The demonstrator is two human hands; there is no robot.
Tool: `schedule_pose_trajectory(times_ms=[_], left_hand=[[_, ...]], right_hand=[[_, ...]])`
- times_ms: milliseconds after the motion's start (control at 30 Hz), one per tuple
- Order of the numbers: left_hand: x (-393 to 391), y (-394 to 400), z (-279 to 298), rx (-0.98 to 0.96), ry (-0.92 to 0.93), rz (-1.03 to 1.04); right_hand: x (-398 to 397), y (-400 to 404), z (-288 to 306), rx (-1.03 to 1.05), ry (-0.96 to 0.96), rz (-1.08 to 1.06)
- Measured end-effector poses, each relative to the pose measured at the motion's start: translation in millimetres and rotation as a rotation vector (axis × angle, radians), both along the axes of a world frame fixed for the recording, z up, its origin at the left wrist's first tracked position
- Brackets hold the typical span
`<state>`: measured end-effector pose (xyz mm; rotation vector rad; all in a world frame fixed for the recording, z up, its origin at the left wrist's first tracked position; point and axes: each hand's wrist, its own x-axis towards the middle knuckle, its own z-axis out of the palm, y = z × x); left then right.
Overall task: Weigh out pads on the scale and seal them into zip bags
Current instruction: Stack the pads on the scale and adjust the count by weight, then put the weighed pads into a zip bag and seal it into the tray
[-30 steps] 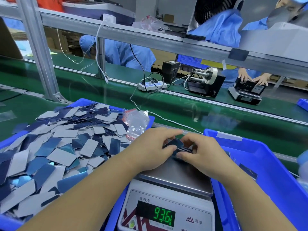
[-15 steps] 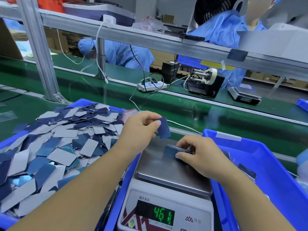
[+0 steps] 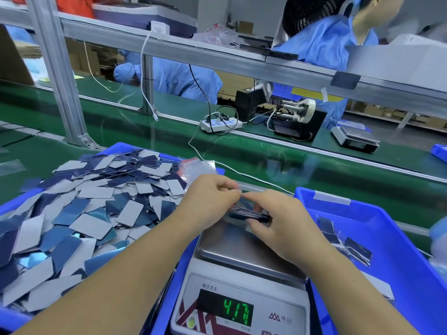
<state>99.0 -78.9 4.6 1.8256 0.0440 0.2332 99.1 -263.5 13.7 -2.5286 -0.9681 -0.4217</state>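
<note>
A small stack of dark pads point(image 3: 249, 213) lies on the far part of the steel pan of the scale point(image 3: 242, 252), whose green display point(image 3: 235, 313) shows about 41.7. My right hand point(image 3: 280, 223) grips the stack between thumb and fingers. My left hand point(image 3: 210, 201) is at the stack's left end, fingers curled, pinching a pad at its top. The fingertips of both hands meet above the stack. Loose blue and grey pads point(image 3: 92, 213) fill the blue bin point(image 3: 167, 298) on the left. Empty zip bags point(image 3: 198, 168) lie at that bin's far right corner.
A second blue bin point(image 3: 387, 238) on the right holds a few filled bags point(image 3: 350, 247). A white cable point(image 3: 254, 177) runs behind the scale. Beyond lie the green conveyor belt point(image 3: 314, 165), a power strip point(image 3: 220, 124), a tape dispenser point(image 3: 297, 117), another scale point(image 3: 354, 139) and people in blue coats.
My left hand, which had lifted a pad away up and to the left, has come back to the stack. The reading fell from 93.6 through 46.1 to about 41.7.
</note>
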Motion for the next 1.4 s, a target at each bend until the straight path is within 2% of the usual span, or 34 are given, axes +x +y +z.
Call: schedule_pose_trajectory(times_ms=[200, 300, 400, 500, 667, 967, 1033, 1100, 1167, 1233, 1333, 1400], left_hand=[[-1.7, 2.4, 0.9, 0.343, 0.032, -0.067], [-3.5, 1.7, 0.9, 0.393, -0.003, -0.111], [-8.3, -3.4, 5.2, 0.262, -0.046, -0.113], [-15.1, -8.7, 8.6, 0.115, 0.021, -0.236], [-20.4, -17.7, 6.1, 0.102, 0.081, -0.474], [-22.8, -16.5, 9.0, 0.006, 0.021, -0.641], [-18.0, -15.7, 11.1, -0.047, -0.012, -0.559], [-8.8, -7.8, 11.6, -0.069, -0.087, -0.343], [2.4, 9.2, 9.9, 0.035, -0.146, -0.043], [11.2, 30.9, 5.4, 0.209, -0.066, 0.184], [23.3, 55.3, -10.3, 0.541, 0.165, 0.305], [28.9, 60.0, -20.6, 0.725, 0.281, 0.310]], right_hand=[[1.5, -0.9, -2.6, -0.034, 0.003, -0.045], [4.7, -6.4, 0.0, 0.027, 0.028, -0.104], [8.0, -11.4, 2.9, 0.122, 0.095, -0.122], [10.3, -12.9, 2.4, 0.112, 0.227, -0.156], [11.8, -10.1, -3.4, 0.073, 0.258, -0.152], [8.8, -1.6, -4.7, 0.059, 0.231, -0.170], [9.2, -2.7, -3.0, 0.081, 0.268, -0.176], [9.8, -6.3, 1.9, 0.212, 0.418, -0.144], [7.7, -12.4, 9.1, 0.390, 0.680, -0.065], [6.4, -18.4, 11.2, 0.350, 0.799, -0.039], [7.2, -21.9, 7.9, 0.107, 0.682, -0.137], [9.1, -22.7, 8.3, 0.095, 0.563, -0.203]])
